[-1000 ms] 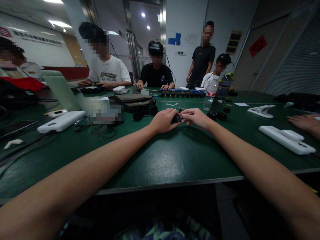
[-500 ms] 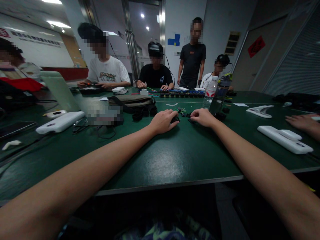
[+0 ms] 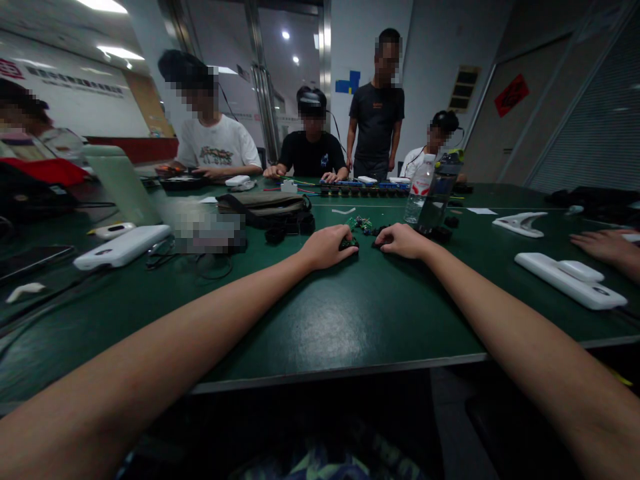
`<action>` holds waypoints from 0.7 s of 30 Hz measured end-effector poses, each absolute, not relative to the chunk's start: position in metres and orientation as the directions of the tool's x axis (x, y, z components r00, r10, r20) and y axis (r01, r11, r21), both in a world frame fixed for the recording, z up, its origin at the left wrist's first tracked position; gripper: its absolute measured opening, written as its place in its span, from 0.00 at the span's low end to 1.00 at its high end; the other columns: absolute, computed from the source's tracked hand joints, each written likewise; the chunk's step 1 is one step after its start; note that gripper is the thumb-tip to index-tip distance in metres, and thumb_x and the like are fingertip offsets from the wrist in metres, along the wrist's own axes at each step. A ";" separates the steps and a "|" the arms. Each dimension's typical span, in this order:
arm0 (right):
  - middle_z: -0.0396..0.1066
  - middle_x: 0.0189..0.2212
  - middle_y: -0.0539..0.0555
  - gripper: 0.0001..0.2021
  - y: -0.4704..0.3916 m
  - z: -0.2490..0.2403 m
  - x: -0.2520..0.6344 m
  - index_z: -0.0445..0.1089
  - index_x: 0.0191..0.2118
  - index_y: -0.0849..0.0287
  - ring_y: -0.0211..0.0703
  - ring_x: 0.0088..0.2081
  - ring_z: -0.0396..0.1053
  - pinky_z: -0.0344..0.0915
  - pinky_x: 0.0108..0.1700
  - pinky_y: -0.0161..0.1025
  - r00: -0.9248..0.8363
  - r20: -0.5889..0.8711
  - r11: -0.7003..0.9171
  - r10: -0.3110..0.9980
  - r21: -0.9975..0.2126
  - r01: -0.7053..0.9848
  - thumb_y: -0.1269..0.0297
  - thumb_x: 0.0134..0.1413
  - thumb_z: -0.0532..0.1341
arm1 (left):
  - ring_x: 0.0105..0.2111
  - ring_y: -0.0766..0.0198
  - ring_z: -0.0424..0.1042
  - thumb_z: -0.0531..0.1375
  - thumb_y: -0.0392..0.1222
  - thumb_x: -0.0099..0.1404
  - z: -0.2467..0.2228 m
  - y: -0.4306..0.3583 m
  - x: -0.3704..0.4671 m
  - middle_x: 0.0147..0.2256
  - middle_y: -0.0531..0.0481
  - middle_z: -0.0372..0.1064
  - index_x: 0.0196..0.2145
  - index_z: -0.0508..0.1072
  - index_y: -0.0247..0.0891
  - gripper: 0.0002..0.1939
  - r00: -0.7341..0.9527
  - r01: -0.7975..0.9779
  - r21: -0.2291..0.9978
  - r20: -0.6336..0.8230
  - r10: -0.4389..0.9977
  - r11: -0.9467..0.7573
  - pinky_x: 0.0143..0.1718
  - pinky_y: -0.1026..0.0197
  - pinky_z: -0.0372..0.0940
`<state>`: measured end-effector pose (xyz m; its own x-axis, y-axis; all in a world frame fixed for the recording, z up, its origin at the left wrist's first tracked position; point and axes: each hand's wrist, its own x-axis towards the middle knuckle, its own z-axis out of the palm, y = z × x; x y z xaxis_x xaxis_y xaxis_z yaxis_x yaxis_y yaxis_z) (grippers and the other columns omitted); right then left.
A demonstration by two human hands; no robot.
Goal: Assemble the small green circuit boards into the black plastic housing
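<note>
This looks like an office meeting room turned over to bench work: several people (image 3: 217,143) sit around a long green desk (image 3: 325,320), with a small heap of wired parts (image 3: 362,224) near the frame's centre. Lettered wall (image 3: 75,79) upper left, glass door (image 3: 293,80) top centre, blinds (image 3: 600,133) far right.

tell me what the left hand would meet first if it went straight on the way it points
Probably the small parts just beyond the left hand, though depth is hard to judge.
</note>
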<state>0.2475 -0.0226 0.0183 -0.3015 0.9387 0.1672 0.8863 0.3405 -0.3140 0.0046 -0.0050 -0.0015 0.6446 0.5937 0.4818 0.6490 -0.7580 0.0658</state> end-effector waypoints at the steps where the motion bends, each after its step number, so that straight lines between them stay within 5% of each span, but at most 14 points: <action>1: 0.80 0.38 0.52 0.12 -0.023 0.019 0.247 0.80 0.40 0.58 0.40 0.40 0.75 0.67 0.46 0.34 -0.313 0.170 0.353 0.934 -0.316 0.881 0.75 0.49 0.66 | 0.39 0.54 0.74 0.59 0.53 0.67 -0.001 -0.005 0.005 0.40 0.45 0.74 0.41 0.69 0.39 0.14 0.651 0.646 0.059 0.478 0.590 -0.761 0.41 0.55 0.67; 21: 0.74 0.30 0.49 0.19 -0.024 0.019 0.244 0.78 0.45 0.58 0.37 0.32 0.70 0.63 0.40 0.33 -0.338 0.263 0.414 0.904 -0.338 0.845 0.79 0.46 0.62 | 0.44 0.57 0.73 0.52 0.47 0.72 0.004 -0.009 0.004 0.46 0.43 0.70 0.46 0.73 0.39 0.14 0.773 0.524 -0.014 0.427 0.469 -0.851 0.46 0.56 0.69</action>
